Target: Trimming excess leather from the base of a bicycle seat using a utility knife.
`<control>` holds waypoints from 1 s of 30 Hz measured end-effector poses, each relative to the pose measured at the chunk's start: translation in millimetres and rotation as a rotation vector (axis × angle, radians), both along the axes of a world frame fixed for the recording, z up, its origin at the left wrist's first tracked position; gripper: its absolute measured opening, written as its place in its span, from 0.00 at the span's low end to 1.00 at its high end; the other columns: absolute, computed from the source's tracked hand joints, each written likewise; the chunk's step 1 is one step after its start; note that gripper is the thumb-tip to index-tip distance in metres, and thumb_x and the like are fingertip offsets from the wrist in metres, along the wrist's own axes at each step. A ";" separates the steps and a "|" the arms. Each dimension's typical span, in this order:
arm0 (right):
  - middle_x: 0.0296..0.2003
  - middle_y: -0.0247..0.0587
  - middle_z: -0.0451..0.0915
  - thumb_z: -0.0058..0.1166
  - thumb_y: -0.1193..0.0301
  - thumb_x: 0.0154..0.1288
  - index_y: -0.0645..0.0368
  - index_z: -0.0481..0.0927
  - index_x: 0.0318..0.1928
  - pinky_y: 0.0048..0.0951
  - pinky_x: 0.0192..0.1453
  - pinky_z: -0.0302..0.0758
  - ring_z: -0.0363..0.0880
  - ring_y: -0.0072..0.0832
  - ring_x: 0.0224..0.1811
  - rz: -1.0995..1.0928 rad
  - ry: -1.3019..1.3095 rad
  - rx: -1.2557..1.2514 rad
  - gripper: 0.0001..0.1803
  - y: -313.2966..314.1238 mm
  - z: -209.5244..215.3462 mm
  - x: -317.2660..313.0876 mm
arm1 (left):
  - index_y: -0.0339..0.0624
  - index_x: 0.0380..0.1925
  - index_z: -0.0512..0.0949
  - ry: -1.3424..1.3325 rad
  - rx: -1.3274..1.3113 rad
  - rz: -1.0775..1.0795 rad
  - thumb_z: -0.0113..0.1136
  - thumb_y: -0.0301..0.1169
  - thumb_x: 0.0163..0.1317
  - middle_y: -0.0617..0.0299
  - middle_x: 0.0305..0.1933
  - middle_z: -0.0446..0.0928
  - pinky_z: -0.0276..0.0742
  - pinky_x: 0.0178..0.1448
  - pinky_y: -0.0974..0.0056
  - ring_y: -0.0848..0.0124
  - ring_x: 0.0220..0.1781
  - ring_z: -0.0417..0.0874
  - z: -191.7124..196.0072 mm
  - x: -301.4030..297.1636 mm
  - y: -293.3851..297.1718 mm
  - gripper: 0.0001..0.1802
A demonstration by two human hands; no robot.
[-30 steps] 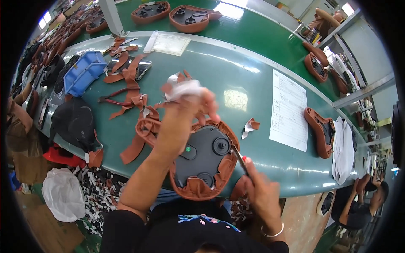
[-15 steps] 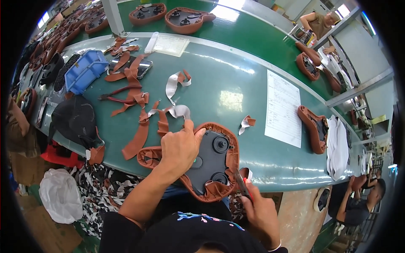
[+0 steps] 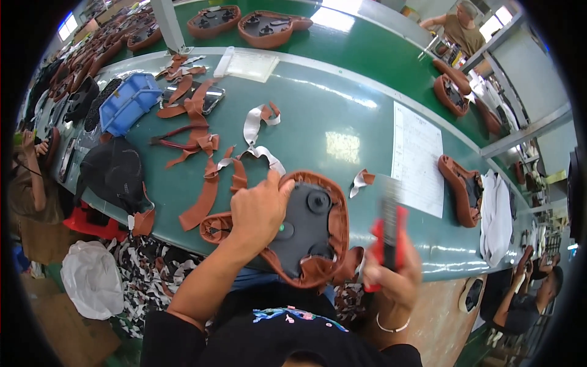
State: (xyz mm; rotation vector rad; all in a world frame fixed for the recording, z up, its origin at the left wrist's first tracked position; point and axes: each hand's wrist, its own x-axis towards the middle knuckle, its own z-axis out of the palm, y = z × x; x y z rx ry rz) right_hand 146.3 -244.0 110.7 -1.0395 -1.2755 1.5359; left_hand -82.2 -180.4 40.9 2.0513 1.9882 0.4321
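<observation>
While the left hand (image 3: 260, 211) presses flat on the saddle (image 3: 302, 229), not gripping, the right hand (image 3: 391, 275) clutches red-handled pliers (image 3: 388, 235) just right of it, w/ leather strips (image 3: 208, 177) to its left.

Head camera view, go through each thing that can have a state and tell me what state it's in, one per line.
Left hand: pressing flat on the saddle's underside.
Right hand: closed around the red-handled tool.
Red-handled tool: held upright, motion-blurred.
Saddle: upside down, brown cover partly wrapped over the edge.
Blue bin: open, upright.
Paper sheet: lying flat.
Brown strips: loose on the table.
</observation>
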 end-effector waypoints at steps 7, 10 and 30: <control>0.30 0.32 0.74 0.61 0.77 0.54 0.63 0.68 0.56 0.20 0.29 0.70 0.71 0.16 0.26 -0.308 -0.665 0.362 0.28 57.2 -54.3 -18.5 | 0.43 0.42 0.69 -0.248 0.377 -0.238 0.60 0.30 0.55 0.62 0.41 0.72 0.64 0.46 0.60 0.64 0.46 0.74 1.7 8.6 11.7 0.15; 0.33 0.35 0.78 0.62 0.77 0.54 0.65 0.68 0.54 0.23 0.37 0.73 0.76 0.22 0.34 -0.207 -0.904 0.698 0.26 67.5 -59.3 -14.2 | 0.43 0.41 0.69 -0.272 0.302 -0.246 0.61 0.30 0.55 0.62 0.41 0.71 0.63 0.46 0.61 0.64 0.45 0.74 0.2 7.8 13.3 0.16; 0.27 0.43 0.81 0.59 0.70 0.58 0.49 0.75 0.57 0.32 0.28 0.74 0.80 0.40 0.25 -0.110 -1.000 0.520 0.24 20.4 -37.5 19.0 | 0.48 0.21 0.78 -0.260 0.453 -0.655 0.64 0.32 0.46 0.66 0.45 0.70 0.48 0.64 0.38 0.66 0.54 0.71 -2.7 29.4 36.8 0.04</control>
